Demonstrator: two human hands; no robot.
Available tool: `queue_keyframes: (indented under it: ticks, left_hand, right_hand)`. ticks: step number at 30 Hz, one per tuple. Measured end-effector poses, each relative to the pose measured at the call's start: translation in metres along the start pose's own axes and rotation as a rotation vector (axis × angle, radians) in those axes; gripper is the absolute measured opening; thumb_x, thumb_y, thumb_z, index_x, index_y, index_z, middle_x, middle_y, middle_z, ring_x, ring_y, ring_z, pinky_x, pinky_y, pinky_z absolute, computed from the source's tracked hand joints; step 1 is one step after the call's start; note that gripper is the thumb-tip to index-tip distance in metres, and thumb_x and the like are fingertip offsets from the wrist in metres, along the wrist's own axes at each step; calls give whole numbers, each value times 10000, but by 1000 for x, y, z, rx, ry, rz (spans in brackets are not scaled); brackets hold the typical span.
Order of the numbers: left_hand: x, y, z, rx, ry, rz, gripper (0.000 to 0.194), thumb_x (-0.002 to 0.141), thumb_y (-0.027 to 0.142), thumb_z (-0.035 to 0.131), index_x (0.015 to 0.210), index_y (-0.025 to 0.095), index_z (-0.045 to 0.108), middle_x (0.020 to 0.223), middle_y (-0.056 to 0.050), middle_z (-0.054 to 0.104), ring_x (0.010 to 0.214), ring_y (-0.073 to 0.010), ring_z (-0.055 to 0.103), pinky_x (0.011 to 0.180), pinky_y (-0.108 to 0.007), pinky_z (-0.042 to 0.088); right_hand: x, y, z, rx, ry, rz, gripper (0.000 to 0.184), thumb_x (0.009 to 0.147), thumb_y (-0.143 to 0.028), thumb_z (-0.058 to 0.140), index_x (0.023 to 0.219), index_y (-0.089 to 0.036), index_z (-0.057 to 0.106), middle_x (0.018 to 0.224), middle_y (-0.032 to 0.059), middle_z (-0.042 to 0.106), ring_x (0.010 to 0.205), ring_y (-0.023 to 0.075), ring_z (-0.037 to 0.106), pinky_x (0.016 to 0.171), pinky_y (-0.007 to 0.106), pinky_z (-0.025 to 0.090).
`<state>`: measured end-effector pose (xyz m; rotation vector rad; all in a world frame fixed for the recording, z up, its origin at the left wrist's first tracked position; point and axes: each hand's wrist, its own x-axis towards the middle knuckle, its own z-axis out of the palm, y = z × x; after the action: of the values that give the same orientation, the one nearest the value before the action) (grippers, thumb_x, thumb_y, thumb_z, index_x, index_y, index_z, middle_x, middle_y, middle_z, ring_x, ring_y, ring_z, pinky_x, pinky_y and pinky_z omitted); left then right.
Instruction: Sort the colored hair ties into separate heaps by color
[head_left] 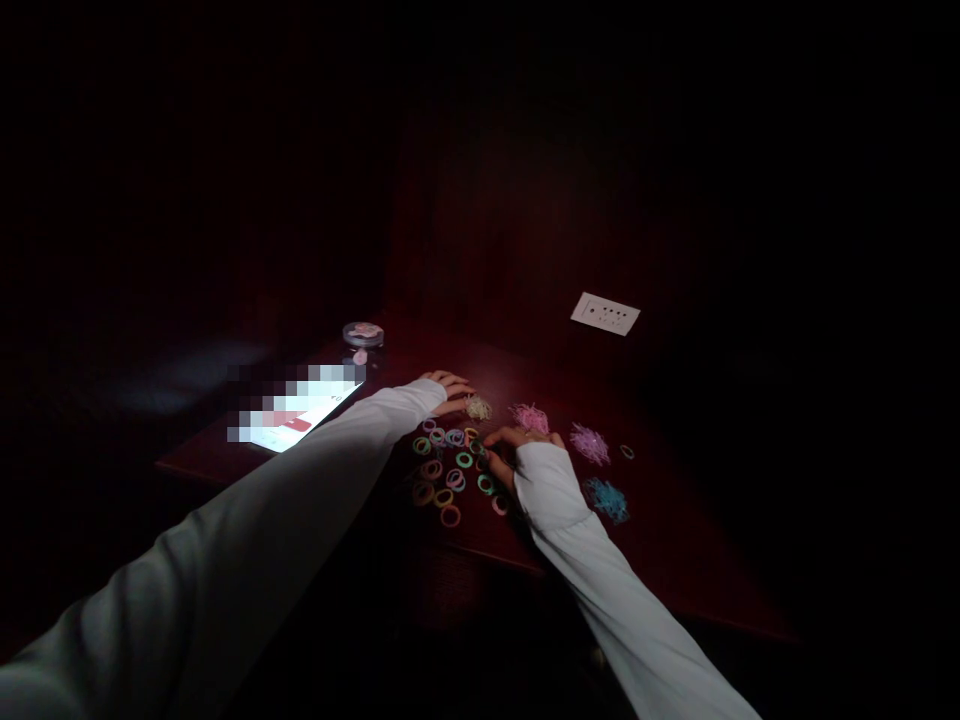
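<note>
My left hand (450, 390) lies on the dark red table with its fingers stretched out, beside a small pile of pale yellow rubber bands (478, 407). My right hand (511, 452) reaches in from the right, thumb and forefinger pinched at a green hair tie (478, 448). Around those fingertips lie several loose hair ties (450, 478) in pink, orange, yellow, green and purple. Past my right hand are piles of pink rubber bands (531, 418), purple rubber bands (590, 444) and blue rubber bands (607, 499). The right palm and some fingers are hidden.
A lit phone (300, 420), partly pixelated, lies left of my left forearm. Behind it stands a round clear-sided jar (363, 345). One hair tie (627, 452) sits apart at the right. A white socket plate (606, 314) is on the wall; the surroundings are very dark.
</note>
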<state>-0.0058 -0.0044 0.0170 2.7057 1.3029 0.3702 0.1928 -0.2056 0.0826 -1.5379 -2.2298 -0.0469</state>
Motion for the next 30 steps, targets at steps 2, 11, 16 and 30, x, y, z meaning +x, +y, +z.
queue_keyframes:
  ticks: [2, 11, 16, 30]
  left_hand:
    - [0, 0, 1, 2, 1, -6, 422, 1067, 445, 532, 1479, 421, 617, 1618, -14, 553, 1478, -292, 451, 1224, -473, 369]
    - [2, -2, 8, 9, 11, -8, 436, 1079, 441, 512, 1506, 411, 596, 1628, -14, 538, 1489, -291, 428, 1234, -476, 351]
    - [3, -1, 9, 35, 25, -9, 438, 1080, 434, 509, 1507, 391, 597, 1622, -32, 546, 1473, -297, 441, 1229, -508, 362]
    - [1, -3, 4, 0, 15, 20, 431, 1070, 433, 526, 1491, 404, 616, 1613, -25, 559, 1474, -301, 453, 1228, -514, 367]
  right_hand:
    - [9, -5, 9, -28, -16, -51, 220, 1019, -355, 587, 1081, -263, 778, 1010, 63, 799, 1009, 253, 661, 969, 388, 358]
    - [11, 1, 37, -111, 24, -135, 237, 1025, -270, 574, 1164, -266, 766, 1103, 94, 796, 1065, 278, 614, 951, 391, 339]
    - [13, 1, 36, -146, -20, -117, 208, 1025, -242, 579, 1119, -266, 764, 1056, 73, 795, 1038, 266, 599, 915, 377, 306]
    - [15, 2, 37, -81, -58, -16, 88, 974, -259, 688, 917, -250, 755, 834, 32, 751, 898, 218, 634, 828, 324, 323]
